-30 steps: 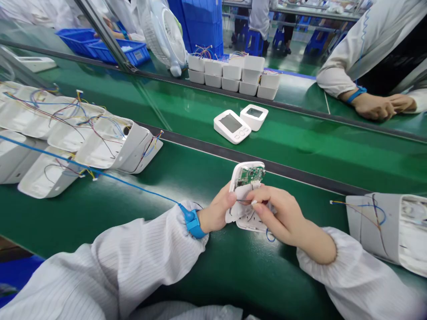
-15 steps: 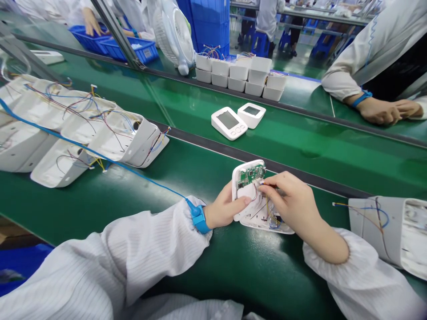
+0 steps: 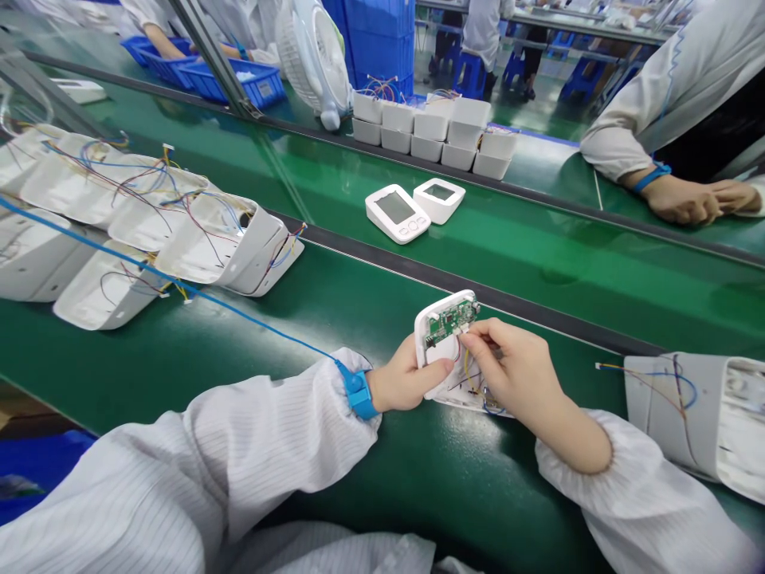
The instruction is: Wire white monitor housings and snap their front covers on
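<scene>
My left hand (image 3: pixel 412 375) grips a white plastic housing half (image 3: pixel 423 323) by its side, thumb across the inner face, and holds it tilted up. A green circuit board (image 3: pixel 449 320) sits along the upper part of that half. My right hand (image 3: pixel 517 363) pinches a small wire connector at the board's lower edge; the fingertips cover most of it. Below lies the other white housing half (image 3: pixel 445 392), with thin wires running up from it, partly hidden behind my right hand. A blue wrist strap (image 3: pixel 358 392) with a cord is on my left wrist.
Several white housings with loose wires (image 3: pixel 239 247) stand at left, and a grey-white housing (image 3: pixel 675 406) at right. Two white units with screens (image 3: pixel 398 214) lie on the green belt beyond. Stacked housings (image 3: pixel 427 137), a fan (image 3: pixel 316 64) and a co-worker's hands (image 3: pixel 687 198) are across it.
The two screen units have shifted left along the belt. My right fingers have moved slightly left and down at the board, and the held housing half is tilted a little differently.
</scene>
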The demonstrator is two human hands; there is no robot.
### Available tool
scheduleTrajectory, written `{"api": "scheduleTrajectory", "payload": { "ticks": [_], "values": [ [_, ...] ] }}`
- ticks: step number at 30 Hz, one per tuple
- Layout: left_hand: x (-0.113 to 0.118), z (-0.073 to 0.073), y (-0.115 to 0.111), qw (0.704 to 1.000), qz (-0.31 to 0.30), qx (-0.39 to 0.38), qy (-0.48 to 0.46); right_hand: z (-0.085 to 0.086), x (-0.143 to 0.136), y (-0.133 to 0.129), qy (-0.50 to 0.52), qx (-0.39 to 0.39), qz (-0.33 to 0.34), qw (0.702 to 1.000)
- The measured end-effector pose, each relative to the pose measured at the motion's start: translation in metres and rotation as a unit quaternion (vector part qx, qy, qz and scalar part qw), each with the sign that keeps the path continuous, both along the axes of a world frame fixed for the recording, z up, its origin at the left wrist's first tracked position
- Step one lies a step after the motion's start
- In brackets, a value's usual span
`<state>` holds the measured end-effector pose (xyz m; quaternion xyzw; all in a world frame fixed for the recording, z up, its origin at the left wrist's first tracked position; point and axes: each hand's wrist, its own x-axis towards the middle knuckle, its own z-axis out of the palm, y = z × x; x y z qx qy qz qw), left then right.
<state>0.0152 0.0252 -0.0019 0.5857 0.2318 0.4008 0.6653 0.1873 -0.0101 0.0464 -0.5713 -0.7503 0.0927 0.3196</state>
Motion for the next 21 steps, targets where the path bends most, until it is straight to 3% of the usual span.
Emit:
{"api": "scheduleTrajectory", "payload": {
  "ticks": [13,21],
  "values": [
    [-0.0015,-0.0011,-0.0021,1.0,-0.007,-0.004,0.026,0.0014,-0.0029,-0.0009,0.033,-0.025,0.002,0.999],
    [-0.0007,-0.002,-0.002,0.998,-0.015,-0.006,0.053,0.0007,0.0001,-0.0011,-0.022,0.006,-0.016,1.0]
  ]
}}
